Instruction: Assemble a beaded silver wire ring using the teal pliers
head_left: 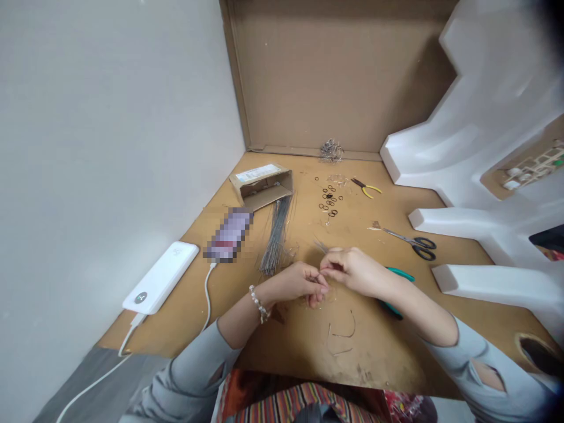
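Observation:
Above the near middle of the table, my left hand [305, 283] and my right hand [352, 270] meet with fingertips almost touching. Both are closed in a pinch; what sits between the fingers is too small to make out. Fine thin wire [328, 298] shows beneath the left fingers. Beyond them lies a bundle of straight grey wires [276, 241], its far end at an open cardboard box [264, 191]. Closer to me rest a few bent wire pieces [346, 336]. My right forearm partly covers a tool with teal handles [400, 273].
Small dark rings [329, 202] lie scattered farther back, near yellow-handled pliers [366, 188]. Black-handled scissors [416, 242] are at the right, before white foam packing [476, 279]. A tangled wire heap [331, 151] sits at the back. On the left are a phone [229, 234] and a cabled white power bank [163, 276].

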`<action>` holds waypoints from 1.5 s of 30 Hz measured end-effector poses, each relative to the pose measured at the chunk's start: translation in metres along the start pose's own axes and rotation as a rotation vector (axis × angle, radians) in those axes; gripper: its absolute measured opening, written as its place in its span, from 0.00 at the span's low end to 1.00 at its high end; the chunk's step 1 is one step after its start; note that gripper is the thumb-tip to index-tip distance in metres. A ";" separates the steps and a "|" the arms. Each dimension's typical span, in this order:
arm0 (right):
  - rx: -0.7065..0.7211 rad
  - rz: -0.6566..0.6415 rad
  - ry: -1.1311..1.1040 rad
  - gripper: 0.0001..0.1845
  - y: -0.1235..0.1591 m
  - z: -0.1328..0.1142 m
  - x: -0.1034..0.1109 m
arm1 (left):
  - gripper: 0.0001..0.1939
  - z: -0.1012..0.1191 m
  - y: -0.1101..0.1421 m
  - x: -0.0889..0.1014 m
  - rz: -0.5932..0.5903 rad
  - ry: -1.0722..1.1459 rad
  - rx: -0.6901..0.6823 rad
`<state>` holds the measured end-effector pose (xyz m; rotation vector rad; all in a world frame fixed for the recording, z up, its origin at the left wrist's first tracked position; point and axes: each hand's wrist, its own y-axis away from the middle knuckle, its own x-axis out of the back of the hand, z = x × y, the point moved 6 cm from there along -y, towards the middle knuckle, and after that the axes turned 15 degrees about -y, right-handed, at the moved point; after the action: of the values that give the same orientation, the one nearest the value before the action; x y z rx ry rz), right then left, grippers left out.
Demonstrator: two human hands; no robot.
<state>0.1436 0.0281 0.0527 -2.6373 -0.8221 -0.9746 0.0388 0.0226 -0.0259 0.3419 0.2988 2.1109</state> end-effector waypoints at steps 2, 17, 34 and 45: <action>-0.035 0.026 0.042 0.09 0.004 0.001 0.007 | 0.17 0.001 0.000 0.002 0.025 -0.015 -0.023; -0.557 0.210 0.788 0.31 0.124 0.089 0.007 | 0.13 0.009 0.001 0.025 0.304 0.140 -0.095; -0.457 0.160 -0.417 0.14 0.088 0.036 -0.014 | 0.12 0.025 0.013 0.023 0.286 0.188 -0.236; -0.473 0.098 -0.491 0.12 0.077 0.033 -0.013 | 0.11 0.021 0.011 0.023 0.265 0.177 -0.249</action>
<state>0.1963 -0.0283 0.0186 -3.3671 -0.5899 -0.5449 0.0259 0.0385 0.0002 0.0484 0.0935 2.4135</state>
